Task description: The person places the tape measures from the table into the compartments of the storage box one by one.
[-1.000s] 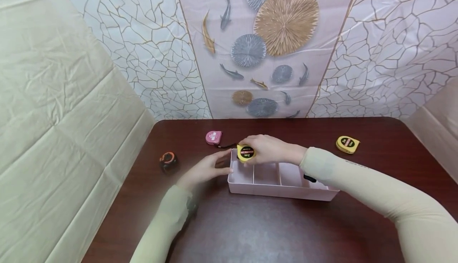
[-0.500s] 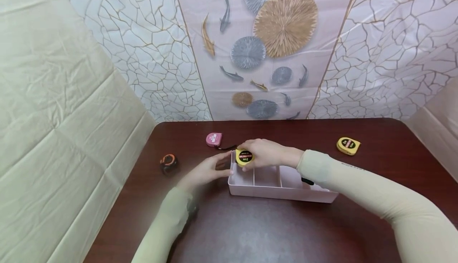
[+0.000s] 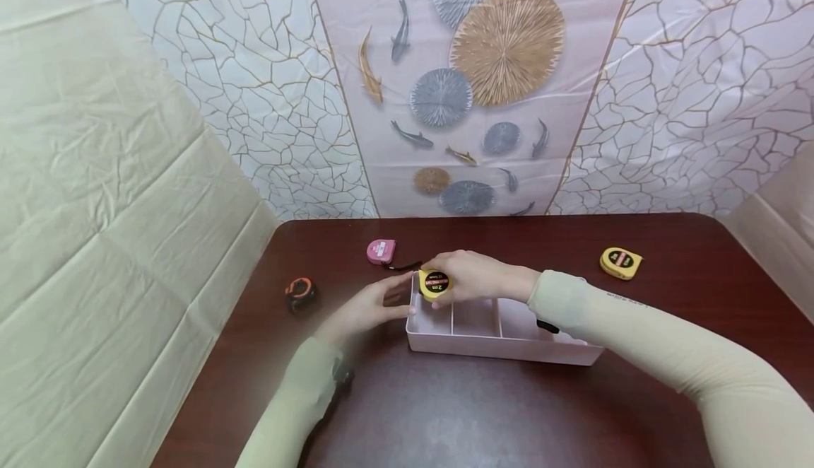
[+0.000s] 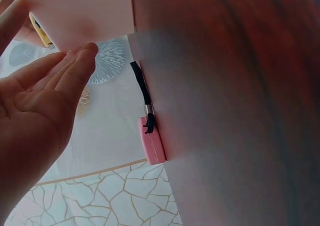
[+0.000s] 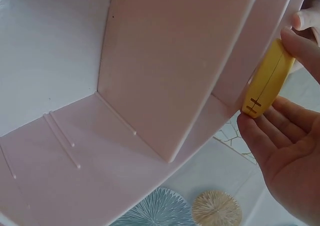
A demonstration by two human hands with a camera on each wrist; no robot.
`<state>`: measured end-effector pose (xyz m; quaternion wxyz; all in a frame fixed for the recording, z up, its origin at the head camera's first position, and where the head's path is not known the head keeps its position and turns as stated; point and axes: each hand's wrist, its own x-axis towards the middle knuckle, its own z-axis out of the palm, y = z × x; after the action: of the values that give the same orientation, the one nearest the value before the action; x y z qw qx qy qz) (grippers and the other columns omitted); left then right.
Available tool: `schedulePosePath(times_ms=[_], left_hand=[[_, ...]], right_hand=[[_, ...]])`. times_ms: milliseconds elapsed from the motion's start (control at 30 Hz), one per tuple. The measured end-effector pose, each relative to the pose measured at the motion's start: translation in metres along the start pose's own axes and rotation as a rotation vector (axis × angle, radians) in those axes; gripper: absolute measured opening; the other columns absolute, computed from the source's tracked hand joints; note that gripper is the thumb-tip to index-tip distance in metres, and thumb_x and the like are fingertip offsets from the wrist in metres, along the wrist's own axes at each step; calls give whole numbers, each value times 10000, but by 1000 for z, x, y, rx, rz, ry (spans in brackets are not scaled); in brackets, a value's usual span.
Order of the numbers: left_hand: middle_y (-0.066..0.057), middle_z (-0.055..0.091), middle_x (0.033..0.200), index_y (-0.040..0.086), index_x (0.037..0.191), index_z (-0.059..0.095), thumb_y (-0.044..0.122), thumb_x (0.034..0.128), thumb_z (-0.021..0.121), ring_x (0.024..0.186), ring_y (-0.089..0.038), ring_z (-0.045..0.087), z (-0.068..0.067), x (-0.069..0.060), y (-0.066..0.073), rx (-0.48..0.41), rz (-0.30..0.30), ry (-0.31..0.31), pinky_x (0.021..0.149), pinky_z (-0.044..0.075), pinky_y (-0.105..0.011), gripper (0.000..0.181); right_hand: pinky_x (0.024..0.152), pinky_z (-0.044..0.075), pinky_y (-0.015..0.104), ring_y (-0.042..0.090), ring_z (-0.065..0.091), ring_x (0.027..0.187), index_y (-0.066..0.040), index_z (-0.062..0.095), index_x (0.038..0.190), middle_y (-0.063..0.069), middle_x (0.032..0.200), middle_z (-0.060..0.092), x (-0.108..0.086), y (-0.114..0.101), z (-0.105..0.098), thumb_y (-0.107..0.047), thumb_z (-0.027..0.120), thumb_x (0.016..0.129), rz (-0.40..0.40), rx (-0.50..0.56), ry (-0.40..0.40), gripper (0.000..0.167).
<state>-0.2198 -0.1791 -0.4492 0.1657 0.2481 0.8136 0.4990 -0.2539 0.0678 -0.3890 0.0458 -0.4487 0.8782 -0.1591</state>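
A yellow tape measure (image 3: 435, 284) is pinched between the thumb and fingers of my right hand (image 3: 473, 277), at the left end compartment of a pale pink divided box (image 3: 502, 346). The right wrist view shows the yellow tape measure (image 5: 269, 78) edge-on by the box's end, gripped by my right hand (image 5: 295, 141). My left hand (image 3: 364, 308) rests on the left end of the box, fingers and thumb spread. In the left wrist view its extended fingers touch the box wall (image 4: 85, 15); that hand (image 4: 40, 100) holds nothing else.
Behind the box's left end lies a pink tape measure (image 3: 381, 251) with a black strap. A black and orange tape measure (image 3: 300, 293) sits at the left, and another yellow tape measure (image 3: 620, 263) at the back right. Patterned cloth stands behind the table.
The yellow tape measure in my right hand has shifted slightly left and sits over the box's end compartment. My left hand stays at the box's end.
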Motion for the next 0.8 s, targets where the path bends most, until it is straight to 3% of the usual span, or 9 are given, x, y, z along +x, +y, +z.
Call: schedulePosePath(times_ms=[800], left_hand=[[-40,447,1549,154,1550,406,243,926,758,1386,-228,466,0,0,0,3,-42,11,1120,392,-407,723]], right_hand=[[838,518,335,153,616,942,-36,626,1339,57,1171,668,-1,-9,7,-369,843,814,-7,14,-27,659]])
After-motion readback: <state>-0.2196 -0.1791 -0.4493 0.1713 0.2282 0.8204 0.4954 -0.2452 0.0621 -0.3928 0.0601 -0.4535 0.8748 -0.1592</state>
